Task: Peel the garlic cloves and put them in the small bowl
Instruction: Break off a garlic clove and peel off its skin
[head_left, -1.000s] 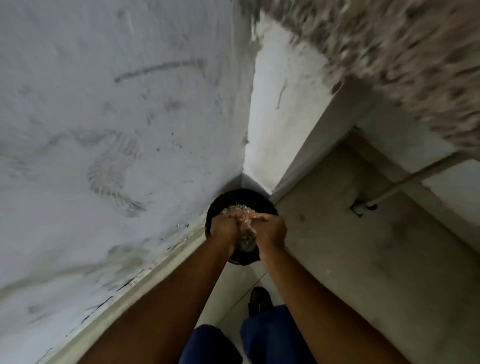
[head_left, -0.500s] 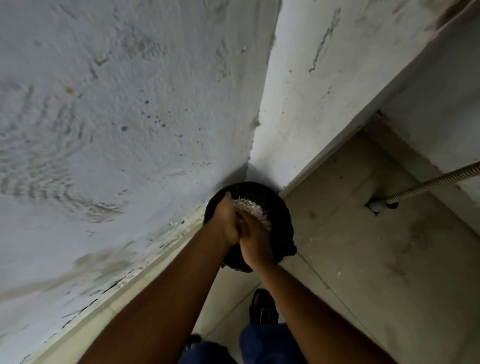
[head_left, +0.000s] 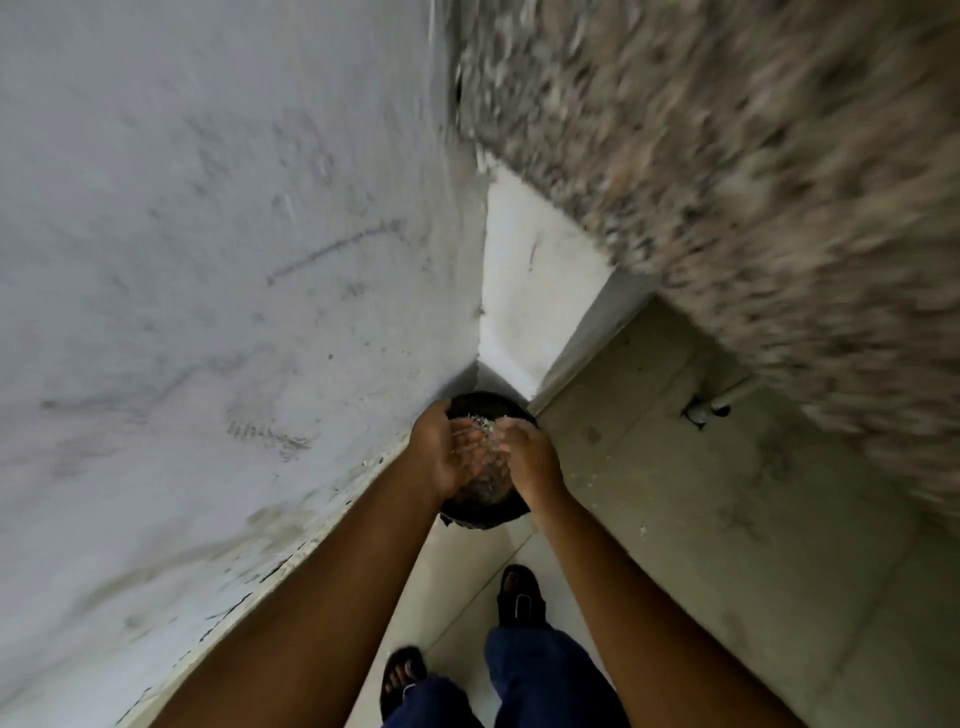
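Head view: a white wall (head_left: 208, 260) closes the left side and meets a second wall in a corner just beyond the hands; a speckled counter (head_left: 727, 182), blurred, overhangs on the right. The open room is the floor (head_left: 701, 519) to the right and behind. A black bin (head_left: 480, 512) stands in the corner. A pipe (head_left: 719, 405) enters the floor under the counter. 2 sandalled feet show below.

Both hands hover over the bin. The left hand (head_left: 441, 452) is palm up, fingers spread; the right hand (head_left: 530, 454) is just beside it, its fingers loosely bent. Pale garlic skins (head_left: 480, 423) show between the fingertips, over the bin; blur hides any grip.
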